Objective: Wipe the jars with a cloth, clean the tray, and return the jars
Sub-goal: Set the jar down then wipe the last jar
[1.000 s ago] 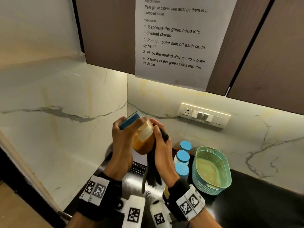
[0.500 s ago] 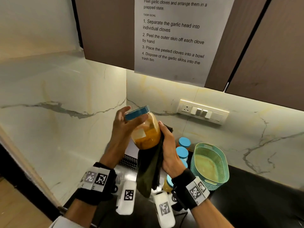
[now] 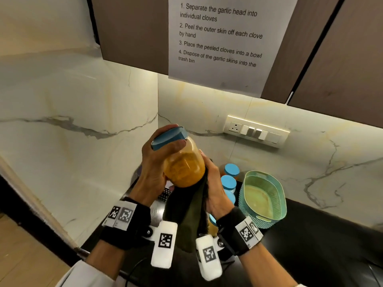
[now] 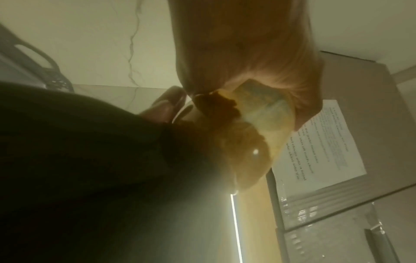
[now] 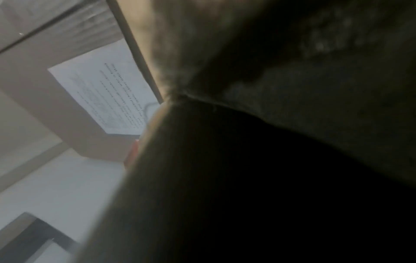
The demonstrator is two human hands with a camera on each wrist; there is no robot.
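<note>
A glass jar point(image 3: 183, 165) of orange powder with a blue lid point(image 3: 169, 138) is held tilted in the air over the counter. My left hand point(image 3: 157, 160) grips it around the lid and neck. My right hand point(image 3: 213, 183) holds a dark green cloth point(image 3: 191, 212) pressed against the jar's right side and bottom; the cloth hangs down below. In the left wrist view the jar point(image 4: 254, 142) shows beside the dark cloth point(image 4: 90, 160). The cloth point(image 5: 270, 160) fills most of the right wrist view. An empty teal tray point(image 3: 262, 198) stands on the counter to the right.
Three blue-lidded jars point(image 3: 229, 181) stand in a row between my right hand and the tray, and another point(image 3: 212, 224) shows below my right wrist. The black counter point(image 3: 321, 245) ends at marble walls. A switch panel point(image 3: 257, 130) is on the back wall, cabinets overhead.
The jar has turned in my left hand, its lid swinging up and rightward, while my right hand with the cloth slid down the jar's side toward its bottom.
</note>
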